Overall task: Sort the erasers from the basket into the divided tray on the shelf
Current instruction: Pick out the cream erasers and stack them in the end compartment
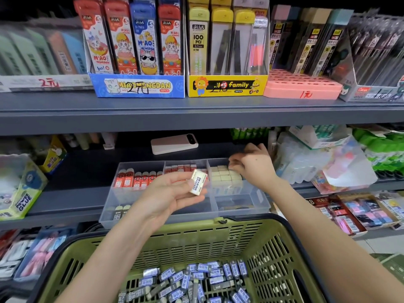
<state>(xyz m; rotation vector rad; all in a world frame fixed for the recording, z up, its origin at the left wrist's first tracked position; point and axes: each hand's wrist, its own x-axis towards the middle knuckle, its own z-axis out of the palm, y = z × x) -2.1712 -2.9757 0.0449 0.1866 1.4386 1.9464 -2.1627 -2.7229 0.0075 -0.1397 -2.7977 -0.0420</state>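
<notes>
Over the tray [196,216], white eraser [198,182] pinched in left fingers [188,199]

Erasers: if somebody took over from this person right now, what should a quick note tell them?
Left hand: holds a white eraser over the tray.
Right hand: fingertips at the cream erasers in the tray's back right compartment; whether it grips one is unclear.
Done: red-sleeved erasers and the cream ones stand in rows in the tray.
Left: many blue-labelled erasers lie in the green basket, and the held white one needs a compartment.
</notes>
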